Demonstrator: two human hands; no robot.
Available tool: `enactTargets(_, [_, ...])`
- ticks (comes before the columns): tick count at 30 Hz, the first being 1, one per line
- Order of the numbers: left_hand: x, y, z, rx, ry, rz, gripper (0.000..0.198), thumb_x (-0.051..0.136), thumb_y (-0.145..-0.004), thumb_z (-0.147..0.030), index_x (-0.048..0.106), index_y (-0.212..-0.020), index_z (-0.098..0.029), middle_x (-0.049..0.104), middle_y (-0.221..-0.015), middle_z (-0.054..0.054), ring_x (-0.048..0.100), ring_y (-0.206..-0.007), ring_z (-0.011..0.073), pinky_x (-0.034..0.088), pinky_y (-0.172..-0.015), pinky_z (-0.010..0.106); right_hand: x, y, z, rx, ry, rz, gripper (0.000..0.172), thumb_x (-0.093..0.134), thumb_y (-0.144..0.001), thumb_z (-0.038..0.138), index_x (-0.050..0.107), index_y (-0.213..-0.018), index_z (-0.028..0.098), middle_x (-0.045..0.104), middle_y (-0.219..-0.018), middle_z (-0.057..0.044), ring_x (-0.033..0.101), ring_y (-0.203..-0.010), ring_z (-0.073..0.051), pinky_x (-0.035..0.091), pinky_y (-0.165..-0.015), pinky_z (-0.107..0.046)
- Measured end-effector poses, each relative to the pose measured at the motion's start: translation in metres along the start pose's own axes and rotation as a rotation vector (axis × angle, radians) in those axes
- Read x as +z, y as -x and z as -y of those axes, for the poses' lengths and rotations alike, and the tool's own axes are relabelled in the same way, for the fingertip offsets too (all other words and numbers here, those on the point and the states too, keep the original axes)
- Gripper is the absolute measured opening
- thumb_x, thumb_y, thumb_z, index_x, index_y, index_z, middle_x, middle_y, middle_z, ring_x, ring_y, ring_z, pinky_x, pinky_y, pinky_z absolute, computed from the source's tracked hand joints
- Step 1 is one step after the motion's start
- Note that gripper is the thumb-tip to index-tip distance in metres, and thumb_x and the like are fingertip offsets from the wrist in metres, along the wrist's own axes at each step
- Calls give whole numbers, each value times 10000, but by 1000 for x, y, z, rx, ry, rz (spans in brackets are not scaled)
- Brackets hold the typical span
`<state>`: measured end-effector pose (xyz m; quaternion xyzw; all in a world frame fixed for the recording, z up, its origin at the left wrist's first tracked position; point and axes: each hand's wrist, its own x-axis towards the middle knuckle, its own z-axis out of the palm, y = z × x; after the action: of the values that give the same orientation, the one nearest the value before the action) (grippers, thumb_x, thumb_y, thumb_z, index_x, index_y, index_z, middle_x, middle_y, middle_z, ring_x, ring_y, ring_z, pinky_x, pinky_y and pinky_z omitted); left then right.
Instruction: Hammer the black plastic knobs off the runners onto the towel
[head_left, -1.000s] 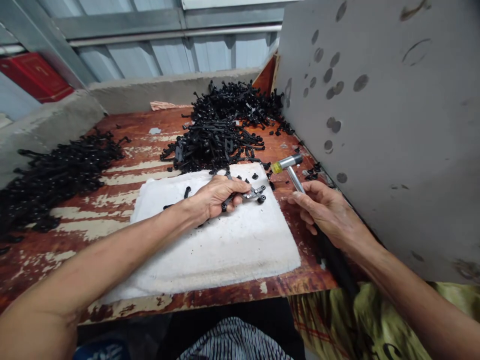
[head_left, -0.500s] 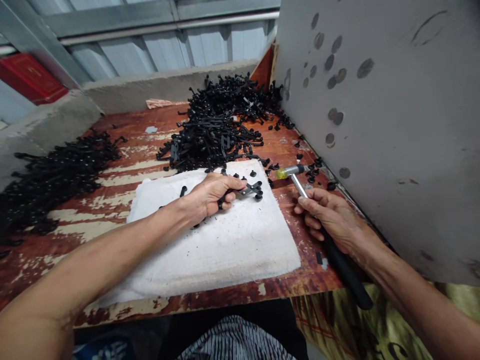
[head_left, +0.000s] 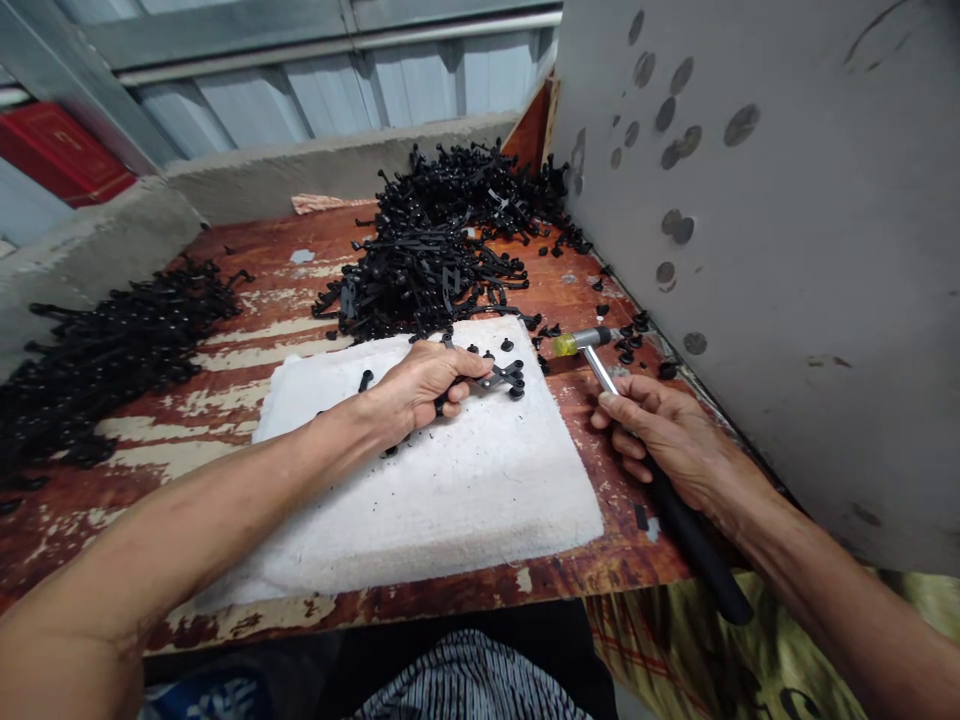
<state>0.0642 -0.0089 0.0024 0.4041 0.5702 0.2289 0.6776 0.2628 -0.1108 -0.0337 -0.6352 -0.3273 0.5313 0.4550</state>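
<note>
My left hand is closed on a black bracket part and presses it onto the white cloth pad. Its free end with round studs sticks out to the right of my fingers. My right hand grips a small hammer by its shaft. The hammer's metal head with a yellow tip rests low over the wooden tabletop, just right of the pad. A few loose black studs lie on the pad near the part.
A big heap of black parts lies behind the pad, another heap at the left. Loose studs sit by the grey board on the right. The worn red table ends near my lap.
The hammer head dropped from raised beside the part to low over the table, and my right hand slid back slightly. My left hand keeps the part in place.
</note>
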Motion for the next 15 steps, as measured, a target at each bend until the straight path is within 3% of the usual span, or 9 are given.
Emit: enactTargets(15, [-1, -2, 0, -16, 41, 13, 173, 608, -802, -39, 554, -638, -52, 481, -529, 7, 268, -327, 15, 182, -285, 137, -1, 0, 2, -1, 0, 2, 597, 738, -527, 589, 454, -827, 157, 540, -668, 31, 310, -384, -22, 259, -292, -156])
